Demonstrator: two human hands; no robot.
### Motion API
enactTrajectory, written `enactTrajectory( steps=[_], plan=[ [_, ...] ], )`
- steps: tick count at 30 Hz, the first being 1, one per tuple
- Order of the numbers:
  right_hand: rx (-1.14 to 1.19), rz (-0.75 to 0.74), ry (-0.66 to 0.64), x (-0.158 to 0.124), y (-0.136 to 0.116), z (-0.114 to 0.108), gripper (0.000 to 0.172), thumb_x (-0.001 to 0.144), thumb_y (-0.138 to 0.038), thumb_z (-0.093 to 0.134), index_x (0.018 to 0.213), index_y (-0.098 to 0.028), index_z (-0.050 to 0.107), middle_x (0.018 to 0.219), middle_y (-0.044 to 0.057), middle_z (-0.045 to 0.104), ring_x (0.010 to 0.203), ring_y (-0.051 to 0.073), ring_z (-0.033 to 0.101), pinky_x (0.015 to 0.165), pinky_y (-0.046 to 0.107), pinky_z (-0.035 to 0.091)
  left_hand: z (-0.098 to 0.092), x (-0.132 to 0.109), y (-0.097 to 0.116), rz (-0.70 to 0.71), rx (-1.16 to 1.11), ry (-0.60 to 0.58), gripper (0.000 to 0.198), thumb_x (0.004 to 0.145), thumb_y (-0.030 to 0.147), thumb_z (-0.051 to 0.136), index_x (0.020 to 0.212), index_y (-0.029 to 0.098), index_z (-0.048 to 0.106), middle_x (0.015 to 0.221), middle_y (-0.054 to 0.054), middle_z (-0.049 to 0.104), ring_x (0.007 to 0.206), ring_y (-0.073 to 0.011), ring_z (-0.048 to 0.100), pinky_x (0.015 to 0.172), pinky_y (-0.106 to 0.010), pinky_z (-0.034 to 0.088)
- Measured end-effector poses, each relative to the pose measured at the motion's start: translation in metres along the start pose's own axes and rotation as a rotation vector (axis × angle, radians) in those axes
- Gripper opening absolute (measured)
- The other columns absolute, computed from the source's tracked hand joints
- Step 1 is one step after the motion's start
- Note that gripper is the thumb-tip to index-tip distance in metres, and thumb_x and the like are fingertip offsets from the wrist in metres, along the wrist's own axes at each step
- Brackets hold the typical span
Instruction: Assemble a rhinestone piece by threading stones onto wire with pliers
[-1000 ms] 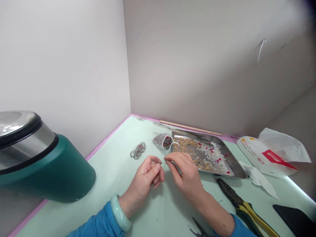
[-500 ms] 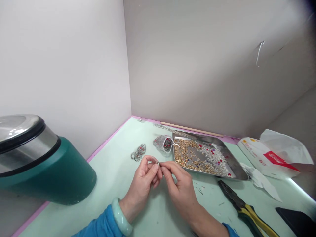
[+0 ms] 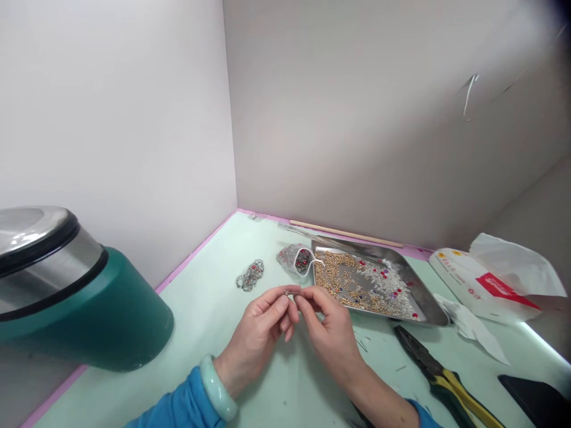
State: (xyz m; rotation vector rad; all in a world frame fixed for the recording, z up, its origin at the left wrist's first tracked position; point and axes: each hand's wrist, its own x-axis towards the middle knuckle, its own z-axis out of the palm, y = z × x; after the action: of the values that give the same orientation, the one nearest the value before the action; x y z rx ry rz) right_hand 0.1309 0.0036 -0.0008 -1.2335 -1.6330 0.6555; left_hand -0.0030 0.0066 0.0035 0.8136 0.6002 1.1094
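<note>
My left hand (image 3: 261,324) is closed, thumb and forefinger pinching one end of a short piece of thin metal wire (image 3: 291,292). The wire's other end sits between the thumb and forefinger of my right hand (image 3: 330,330), also closed. Fingertips cover most of the piece, so any bead on it cannot be made out. Just beyond my left hand lies a small heap of beaded chain (image 3: 250,275). A clear bag (image 3: 288,257) with dark and red beaded pieces rests behind the fingers. To the right is a metal tray (image 3: 413,270) of gold, clear and red beads.
Yellow-and-green pliers (image 3: 439,377) lie right of my right forearm, near wire offcuts (image 3: 361,343). A green canister (image 3: 120,309) stands on the left. Long thin wires (image 3: 297,229) and a wooden stick (image 3: 345,232) lie at the back. A tissue pack (image 3: 482,288) is far right.
My right hand has shifted slightly right, and a little more of the wire shows between the fingertips. My left forefinger has straightened a bit. Other things stay where they were.
</note>
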Motion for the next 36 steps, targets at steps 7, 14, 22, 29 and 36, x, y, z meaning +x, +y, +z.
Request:
enactTrajectory(
  steps=[7, 14, 22, 29, 36],
  plan=[
    [-0.019, 0.043, -0.041, -0.002, -0.002, 0.000, 0.022, 0.091, -0.031, 0.044, 0.082, -0.018, 0.060, 0.069, 0.000, 0.059, 0.065, 0.013, 0.054, 0.062, 0.024, 0.040, -0.004, -0.001, -0.001, -0.015, 0.048, -0.030, 0.031, 0.085, 0.027, 0.055, 0.111, 0.012, 0.062, 0.068, -0.002, 0.055, 0.052, -0.0078, 0.041, 0.050, -0.024, 0.041],
    [-0.033, 0.009, -0.094, -0.002, -0.002, 0.000, 0.026, 0.093, -0.031, 0.040, 0.077, -0.019, 0.057, 0.065, -0.001, 0.056, 0.061, 0.012, 0.052, 0.060, 0.023, 0.038, 0.000, -0.001, 0.004, -0.007, 0.044, -0.015, 0.032, 0.089, 0.033, 0.048, 0.105, 0.010, 0.063, 0.060, 0.000, 0.048, 0.052, -0.0074, 0.032, 0.046, -0.020, 0.028],
    [-0.297, -0.249, -0.076, -0.008, 0.003, 0.005, 0.025, 0.093, -0.019, 0.034, 0.076, -0.018, 0.052, 0.064, 0.001, 0.055, 0.058, 0.012, 0.050, 0.058, 0.024, 0.034, -0.003, 0.002, 0.003, 0.043, 0.202, 0.035, 0.026, 0.088, 0.034, 0.050, 0.097, 0.012, 0.062, 0.059, 0.003, 0.044, 0.053, -0.0075, 0.034, 0.050, -0.023, 0.025],
    [-0.485, -0.389, -0.057, -0.006, 0.001, -0.001, 0.020, 0.091, -0.016, 0.037, 0.081, -0.017, 0.054, 0.067, 0.003, 0.057, 0.061, 0.014, 0.052, 0.059, 0.026, 0.035, -0.005, 0.003, 0.002, 0.037, 0.344, 0.102, 0.028, 0.087, 0.038, 0.050, 0.096, 0.013, 0.060, 0.055, 0.006, 0.034, 0.052, -0.0080, 0.029, 0.050, -0.023, 0.022],
    [-0.353, -0.373, 0.014, 0.004, 0.002, -0.014, 0.007, 0.090, -0.021, 0.047, 0.089, -0.019, 0.054, 0.082, 0.004, 0.056, 0.065, 0.012, 0.052, 0.059, 0.024, 0.038, -0.005, 0.002, 0.001, 0.008, 0.442, 0.050, 0.031, 0.088, 0.041, 0.046, 0.069, 0.017, 0.048, 0.052, 0.006, 0.035, 0.051, -0.0087, 0.028, 0.050, -0.024, 0.023]
  ],
)
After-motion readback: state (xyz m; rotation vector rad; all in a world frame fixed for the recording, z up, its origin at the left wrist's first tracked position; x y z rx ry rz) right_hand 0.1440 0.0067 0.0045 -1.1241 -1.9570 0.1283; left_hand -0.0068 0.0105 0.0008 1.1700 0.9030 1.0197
